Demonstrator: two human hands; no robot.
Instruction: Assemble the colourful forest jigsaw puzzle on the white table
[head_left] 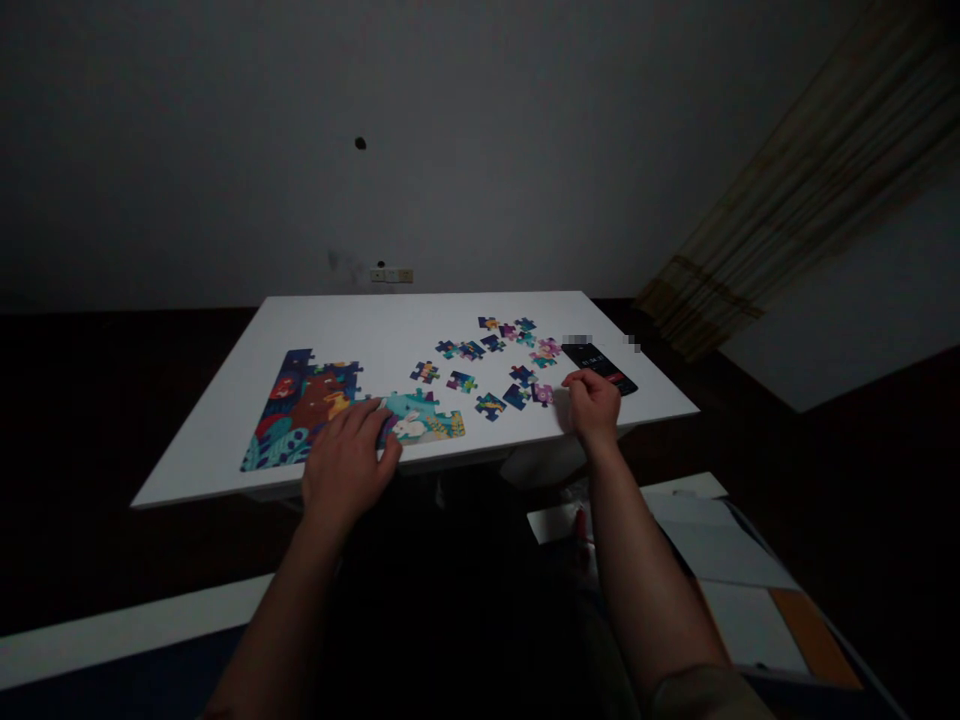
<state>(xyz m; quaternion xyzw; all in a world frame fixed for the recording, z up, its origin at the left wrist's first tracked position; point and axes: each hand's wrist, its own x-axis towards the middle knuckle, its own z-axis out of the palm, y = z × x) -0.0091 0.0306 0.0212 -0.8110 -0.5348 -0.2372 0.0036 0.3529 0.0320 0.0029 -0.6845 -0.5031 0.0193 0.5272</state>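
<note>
A partly joined jigsaw puzzle (307, 400), with a bear, a rabbit and leaves on it, lies flat at the left of the white table (217, 420). My left hand (349, 450) rests on its lower middle, fingers stretched out and covering part of the picture. To the right are several loose puzzle pieces (490, 405), some touching each other. Near the table's front right edge, my right hand (596, 405) is curled into a fist, with no piece showing in it. Beside that fist is a pink puzzle piece (542, 395).
A dark phone (592, 362) with a lit screen lies just behind my right hand. Below the table on the right are papers or folders (739, 560) and a red object (581, 525). The wall has a socket strip (391, 275); a curtain (787, 180) hangs right.
</note>
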